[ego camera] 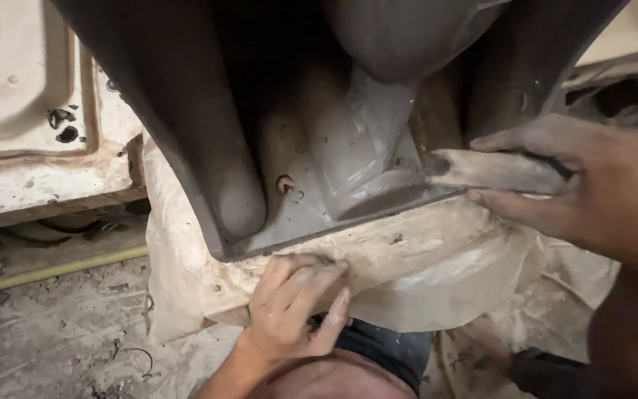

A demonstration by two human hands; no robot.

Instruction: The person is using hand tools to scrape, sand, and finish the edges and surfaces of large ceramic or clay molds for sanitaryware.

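Right hand [592, 192], at the right edge, grips a flat, putty-caked scraper [492, 171], its tip touching the grey moulded panel [348, 177] at centre frame. Left hand [297, 303], low and centre, grips nothing; it lies fingers curled, pressing the dusty plastic sheet [437, 273] just under the panel's lower edge. Best, I'd judge, to keep the blade low and flat against that inner corner, with the left hand holding the sheet taut.

Probably a moulding or casting workshop. A grey mould [348, 148] rests on stained plastic sheeting [422, 273]. The concrete floor [60, 332] is dusty, with cream panels [31, 96] nearby.
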